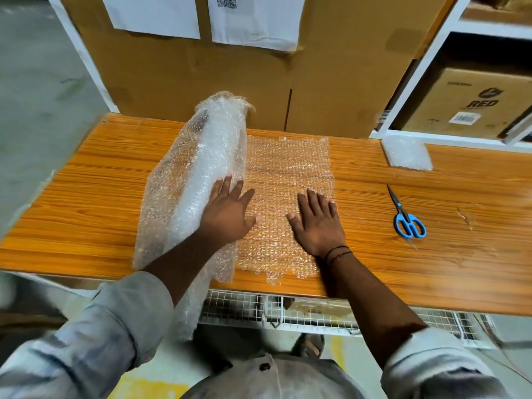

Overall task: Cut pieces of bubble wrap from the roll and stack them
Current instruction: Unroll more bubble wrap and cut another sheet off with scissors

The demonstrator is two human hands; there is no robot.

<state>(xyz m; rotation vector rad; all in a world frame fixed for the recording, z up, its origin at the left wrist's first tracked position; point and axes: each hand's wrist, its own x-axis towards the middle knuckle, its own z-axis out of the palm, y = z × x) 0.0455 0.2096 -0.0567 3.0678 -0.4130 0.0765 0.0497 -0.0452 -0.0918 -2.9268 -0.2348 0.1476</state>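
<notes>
Presses bubble wrap (288, 168) flat near the tabletop's front edge, left hand (227, 214) and right hand (316, 223) fingers straight, grasping nothing. Likely light, limp; pinch a corner.

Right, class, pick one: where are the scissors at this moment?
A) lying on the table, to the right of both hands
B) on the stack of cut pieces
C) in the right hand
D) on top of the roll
A: the scissors lie on the table, with no hand on them, to the right of the right hand, which is flat on the sheet.
</notes>
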